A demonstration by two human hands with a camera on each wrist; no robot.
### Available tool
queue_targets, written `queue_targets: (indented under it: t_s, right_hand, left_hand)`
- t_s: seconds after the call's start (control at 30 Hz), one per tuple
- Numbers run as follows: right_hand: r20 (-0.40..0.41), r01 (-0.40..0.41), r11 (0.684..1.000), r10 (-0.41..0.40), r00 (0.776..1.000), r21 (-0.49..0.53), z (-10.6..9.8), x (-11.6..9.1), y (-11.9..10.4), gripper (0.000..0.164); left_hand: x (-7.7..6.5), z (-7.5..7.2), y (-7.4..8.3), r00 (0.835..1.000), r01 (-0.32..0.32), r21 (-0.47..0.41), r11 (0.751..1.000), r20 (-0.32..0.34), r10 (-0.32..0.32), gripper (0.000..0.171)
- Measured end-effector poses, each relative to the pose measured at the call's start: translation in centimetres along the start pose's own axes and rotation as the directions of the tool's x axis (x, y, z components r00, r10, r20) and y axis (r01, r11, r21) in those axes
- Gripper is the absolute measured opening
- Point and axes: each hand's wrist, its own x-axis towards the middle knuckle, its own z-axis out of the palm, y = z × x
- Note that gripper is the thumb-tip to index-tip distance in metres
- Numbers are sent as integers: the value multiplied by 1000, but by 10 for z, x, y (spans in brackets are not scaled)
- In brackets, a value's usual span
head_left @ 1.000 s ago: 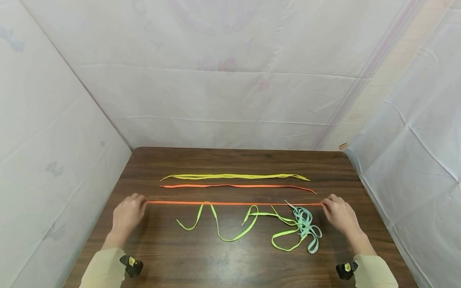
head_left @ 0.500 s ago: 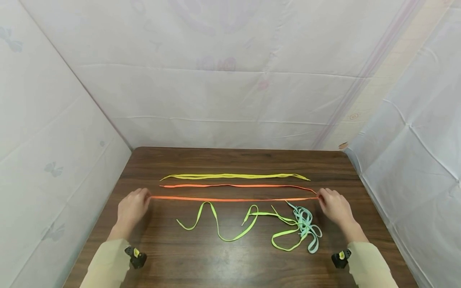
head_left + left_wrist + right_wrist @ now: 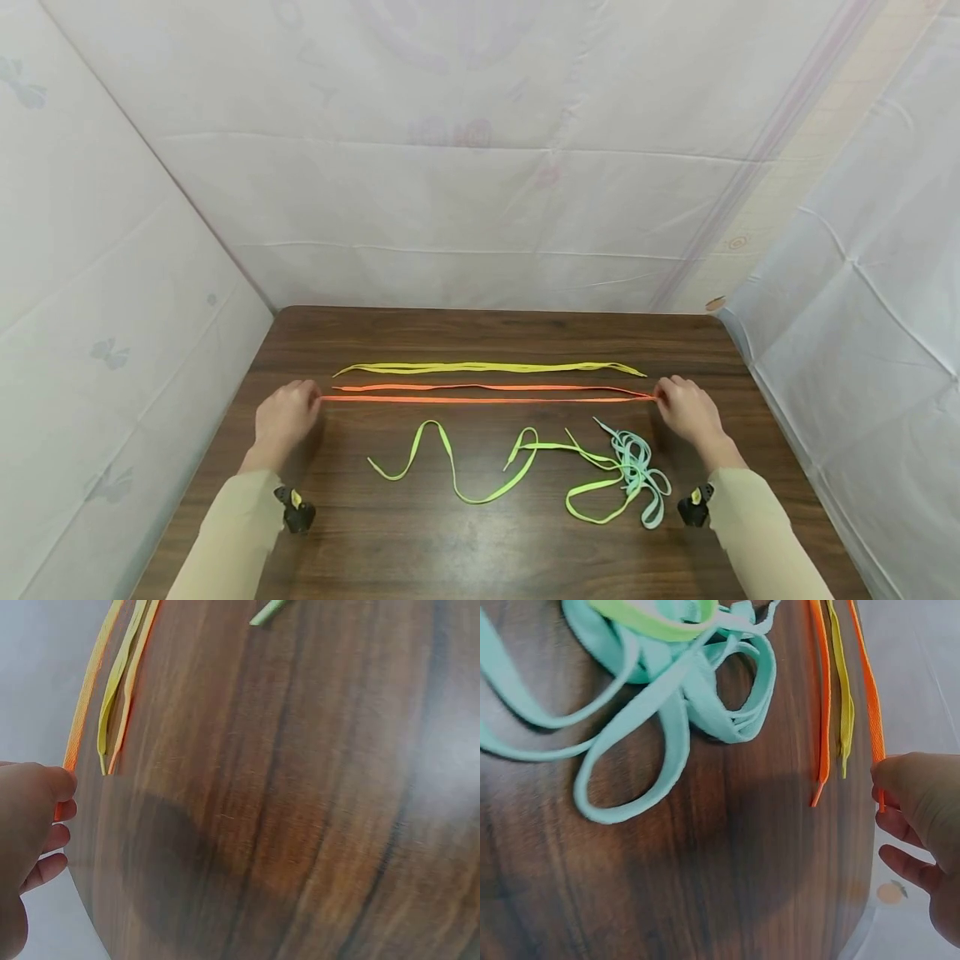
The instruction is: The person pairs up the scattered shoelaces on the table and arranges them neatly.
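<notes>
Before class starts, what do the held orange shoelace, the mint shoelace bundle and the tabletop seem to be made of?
Held orange shoelace: apparently woven textile, matte; a fine weave shows, fibre unclear.
Mint shoelace bundle: probably soft textile too, matte, judging by its flat, limp loops.
Tabletop: wood or imitation laminate, slightly glossy; grain and a reflection show.

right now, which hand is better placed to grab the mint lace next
The right hand, probably: the mint lace lies near it, far from the left hand. Both hands pinch the held orange lace, so the right would have to let go first.
</notes>
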Motion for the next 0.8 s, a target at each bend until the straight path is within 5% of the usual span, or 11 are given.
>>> queue_targets:
  t_s: [0.17,0.5,0.8]
  right_hand:
    - [72,-67,998,67,995,5,4,10,2,9]
    - [245,-208,978,206,947,-20,10,24,3,8]
    - [306,-286,957,285,908,-43,13,27,1,7]
  left_hand:
    - [11,0,-2,999,23,12,1000,40,-23,6]
    - [21,7,-1,994,62,7,998,87,-63,5]
    - [27,10,6,984,126,-2,992,128,-125,9]
